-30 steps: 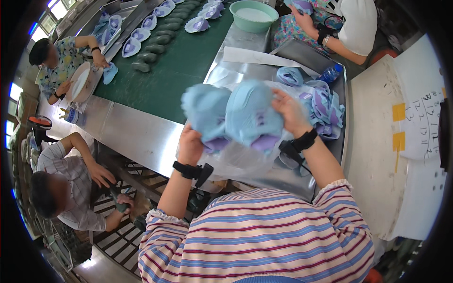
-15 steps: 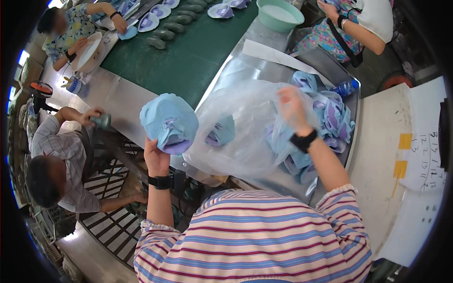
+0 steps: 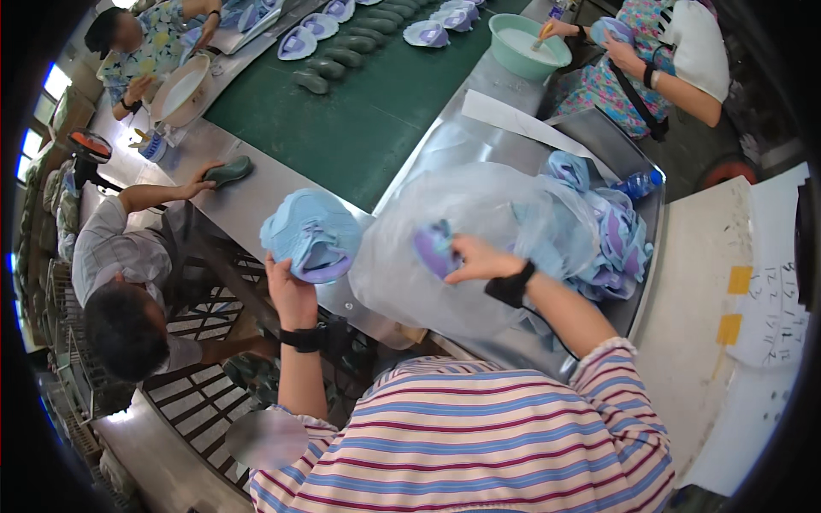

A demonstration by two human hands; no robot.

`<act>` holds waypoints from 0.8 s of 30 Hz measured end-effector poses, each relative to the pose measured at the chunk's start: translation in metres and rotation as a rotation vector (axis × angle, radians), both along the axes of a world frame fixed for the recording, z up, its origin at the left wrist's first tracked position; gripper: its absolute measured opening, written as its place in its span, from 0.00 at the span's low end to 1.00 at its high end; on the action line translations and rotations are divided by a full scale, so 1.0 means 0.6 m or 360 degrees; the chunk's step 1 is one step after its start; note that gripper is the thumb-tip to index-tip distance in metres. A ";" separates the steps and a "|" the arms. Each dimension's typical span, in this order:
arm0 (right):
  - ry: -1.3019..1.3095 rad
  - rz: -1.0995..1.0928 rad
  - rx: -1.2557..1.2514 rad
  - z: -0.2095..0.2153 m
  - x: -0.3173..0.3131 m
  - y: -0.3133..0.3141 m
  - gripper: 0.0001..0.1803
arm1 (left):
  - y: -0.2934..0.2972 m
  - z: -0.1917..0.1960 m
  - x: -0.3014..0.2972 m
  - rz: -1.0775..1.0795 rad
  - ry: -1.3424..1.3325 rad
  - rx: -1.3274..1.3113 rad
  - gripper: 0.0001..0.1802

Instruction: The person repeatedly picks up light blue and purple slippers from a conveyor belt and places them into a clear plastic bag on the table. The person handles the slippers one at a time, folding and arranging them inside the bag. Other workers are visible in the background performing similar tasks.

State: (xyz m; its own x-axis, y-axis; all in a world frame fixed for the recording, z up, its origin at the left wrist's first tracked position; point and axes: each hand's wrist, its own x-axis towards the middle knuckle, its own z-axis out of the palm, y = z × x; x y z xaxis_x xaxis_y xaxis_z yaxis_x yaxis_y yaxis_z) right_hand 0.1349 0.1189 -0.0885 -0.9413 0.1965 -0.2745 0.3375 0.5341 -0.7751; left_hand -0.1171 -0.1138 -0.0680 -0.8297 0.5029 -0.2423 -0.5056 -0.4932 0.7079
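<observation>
My left hand (image 3: 292, 299) grips light blue shoe uppers (image 3: 310, 224) from below, seemingly several nested together, with a purple-lined opening facing me. Between thumb and fingers of my right hand (image 3: 481, 259) is another shoe upper (image 3: 434, 249), blue and purple and blurred by motion. It hangs over a clear plastic bag (image 3: 398, 286) spread on the metal table. More blue and purple uppers (image 3: 623, 229) lie heaped at the bag's right side, partly covered by the plastic.
Dark green shoe lasts (image 3: 345, 56) and purple-lined uppers (image 3: 426, 33) stand on a green work surface (image 3: 333, 128). A co-worker's hand (image 3: 203, 181) rests a last on the left edge. Another co-worker holds a brush in a green basin (image 3: 517, 60). A blue bottle (image 3: 637, 184) lies by the heap.
My right hand has come left and down from the bag, now carrying an upper. My left hand stays raised with its uppers. The left co-worker has brought the last onto the table edge.
</observation>
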 end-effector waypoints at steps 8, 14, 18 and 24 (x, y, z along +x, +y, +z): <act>0.0260 -0.1171 0.0612 0.267 0.213 0.176 0.26 | 0.005 -0.017 0.027 -0.0107 -0.0003 0.0021 0.26; -0.0596 -0.1212 0.1276 0.141 0.323 0.200 0.45 | 0.056 -0.011 0.015 0.0141 0.0085 -0.0167 0.29; -0.0103 -0.0702 0.1131 0.127 0.265 0.121 0.44 | 0.075 -0.060 -0.069 0.0254 -0.0153 -0.0320 0.28; -0.0214 -0.0622 0.1038 0.106 0.194 0.060 0.49 | 0.182 -0.061 -0.312 0.0519 0.0170 -0.0207 0.31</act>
State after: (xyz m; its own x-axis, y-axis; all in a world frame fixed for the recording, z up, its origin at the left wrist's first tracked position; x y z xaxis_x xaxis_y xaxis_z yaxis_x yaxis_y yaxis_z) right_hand 0.2516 0.1550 -0.0247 -0.7372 0.6688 -0.0959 0.6643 0.6916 -0.2834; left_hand -0.3045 -0.0046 -0.1045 -0.9655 0.1783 -0.1900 -0.2563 -0.5188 0.8156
